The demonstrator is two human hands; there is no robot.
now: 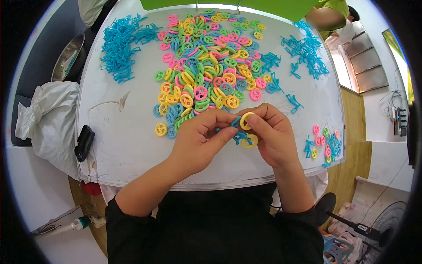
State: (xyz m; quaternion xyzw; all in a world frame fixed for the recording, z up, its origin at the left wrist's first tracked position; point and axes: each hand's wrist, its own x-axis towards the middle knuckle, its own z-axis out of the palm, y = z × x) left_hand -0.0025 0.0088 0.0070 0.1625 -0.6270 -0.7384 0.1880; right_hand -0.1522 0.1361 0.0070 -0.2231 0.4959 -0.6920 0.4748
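Above the near part of the white table, my two hands meet. Thumb and fingertips of my left hand (193,141) pinch a small blue plastic frame (240,137), which looks like a toy bicycle part. My right hand (278,138) grips a yellow spoked wheel (242,122) between thumb and fingers, right beside the frame. A second yellow wheel (251,141) hangs just below, against the frame's lower part; whether it is joined there I cannot tell. Beyond my hands spreads a large heap of pink, yellow, green and blue wheels (201,93).
Piles of blue frames lie at the table's far left (118,48) and far right (307,53). Finished-looking clusters of wheels and frames (327,147) sit at the right edge. A black case (84,143) rests at the left edge. Another person's arm (327,20) shows at far right.
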